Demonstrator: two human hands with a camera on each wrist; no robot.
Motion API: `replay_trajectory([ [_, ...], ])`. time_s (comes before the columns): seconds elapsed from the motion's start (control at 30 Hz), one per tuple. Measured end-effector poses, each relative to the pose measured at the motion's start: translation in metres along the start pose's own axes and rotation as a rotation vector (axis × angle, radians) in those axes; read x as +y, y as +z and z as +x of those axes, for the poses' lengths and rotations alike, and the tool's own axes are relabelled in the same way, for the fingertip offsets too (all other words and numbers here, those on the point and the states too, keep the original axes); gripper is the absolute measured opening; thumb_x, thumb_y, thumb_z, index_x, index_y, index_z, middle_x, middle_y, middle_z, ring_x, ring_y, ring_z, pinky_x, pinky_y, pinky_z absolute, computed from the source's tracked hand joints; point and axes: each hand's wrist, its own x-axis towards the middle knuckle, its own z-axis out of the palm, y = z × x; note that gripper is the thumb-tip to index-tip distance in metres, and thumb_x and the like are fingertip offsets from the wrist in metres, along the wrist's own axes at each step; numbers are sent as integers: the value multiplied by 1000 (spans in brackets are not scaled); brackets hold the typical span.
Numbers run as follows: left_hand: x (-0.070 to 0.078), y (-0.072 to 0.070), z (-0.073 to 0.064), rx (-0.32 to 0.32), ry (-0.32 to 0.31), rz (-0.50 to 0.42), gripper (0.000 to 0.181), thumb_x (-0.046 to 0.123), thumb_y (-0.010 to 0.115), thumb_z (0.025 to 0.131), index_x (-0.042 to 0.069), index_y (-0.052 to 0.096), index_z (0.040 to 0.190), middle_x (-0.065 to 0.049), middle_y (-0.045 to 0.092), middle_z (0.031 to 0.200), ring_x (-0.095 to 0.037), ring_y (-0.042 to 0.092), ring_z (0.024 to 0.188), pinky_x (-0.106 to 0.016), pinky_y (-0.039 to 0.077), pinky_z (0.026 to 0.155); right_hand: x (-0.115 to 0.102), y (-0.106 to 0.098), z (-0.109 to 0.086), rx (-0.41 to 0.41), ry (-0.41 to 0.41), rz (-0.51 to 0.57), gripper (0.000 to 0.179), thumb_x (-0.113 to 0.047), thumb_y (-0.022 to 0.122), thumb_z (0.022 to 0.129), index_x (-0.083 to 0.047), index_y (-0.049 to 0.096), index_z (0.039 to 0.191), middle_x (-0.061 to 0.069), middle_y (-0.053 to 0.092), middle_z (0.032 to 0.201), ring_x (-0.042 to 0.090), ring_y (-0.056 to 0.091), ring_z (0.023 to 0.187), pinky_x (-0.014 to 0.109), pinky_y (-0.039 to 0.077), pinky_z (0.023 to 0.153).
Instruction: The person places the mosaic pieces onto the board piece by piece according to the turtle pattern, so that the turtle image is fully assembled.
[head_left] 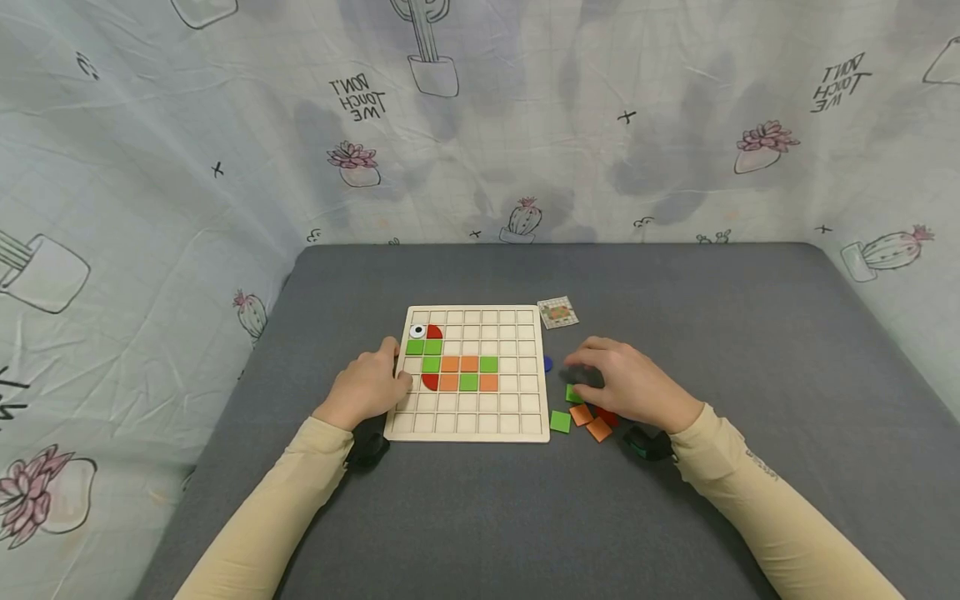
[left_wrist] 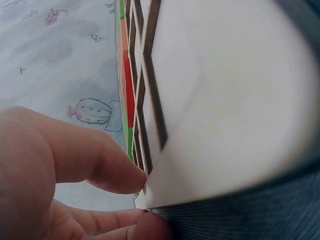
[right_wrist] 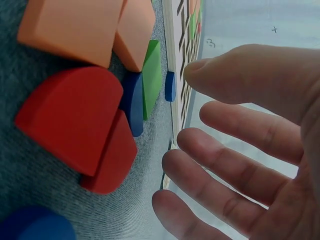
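My left hand (head_left: pixel 363 386) pinches the left edge of a wooden grid board (head_left: pixel 517 333), thumb on top and fingers beneath or beside the rim. On the board sit an eye tile (head_left: pixel 417 332), red quarter-round tiles (head_left: pixel 434 332), and green (head_left: pixel 432 347) and orange square tiles (head_left: pixel 450 364) joined in a figure. Right of the board, my right hand (head_left: pixel 626 379) hovers above loose pieces, its fingers apart and holding nothing in the right wrist view. Beneath it lie red quarter-round pieces (right_wrist: pixel 75 120), orange blocks (right_wrist: pixel 75 30), a green tile (right_wrist: pixel 151 80) and blue pieces (right_wrist: pixel 133 105).
A small pattern card (head_left: pixel 558 312) lies by the board's upper right corner. Another green tile (head_left: pixel 560 422) sits near its lower right corner. The grey tabletop (head_left: pixel 712 317) meets a printed cloth (head_left: pixel 570 125) at the back and left.
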Motion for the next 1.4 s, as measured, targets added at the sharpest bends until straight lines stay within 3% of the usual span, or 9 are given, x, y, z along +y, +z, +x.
replay_trajectory([
  [0.3,1,-2,0,-2,0,2,49,24,56,99,-1,45,140,-16,64,88,-26,56,62,-36,40,53,-2,-1,1,-17,-11,-8,31,-13,83,86,-8,77,116,6,70,110,17,64,85,34,54,74],
  [0.6,2,-3,0,0,1,5,48,24,55,98,-1,46,138,-15,63,85,-26,55,61,-35,40,52,-9,-4,-3,-124,-78,36,22,-12,84,85,-14,79,106,-2,69,103,12,61,81,29,53,72],
  [0.83,3,-3,-1,2,4,4,48,23,55,98,-1,46,138,-15,63,85,-26,55,61,-36,40,52,-18,-3,-8,-194,-103,-31,17,-10,84,83,-18,77,97,-6,63,92,5,54,72,24,47,64],
  [1.4,3,-3,-2,-3,-2,5,50,23,56,98,-2,45,141,-14,62,83,-25,54,60,-35,38,51,-25,1,-10,-164,-144,-122,24,0,81,78,-18,77,94,-7,57,85,5,46,68,23,41,58],
])
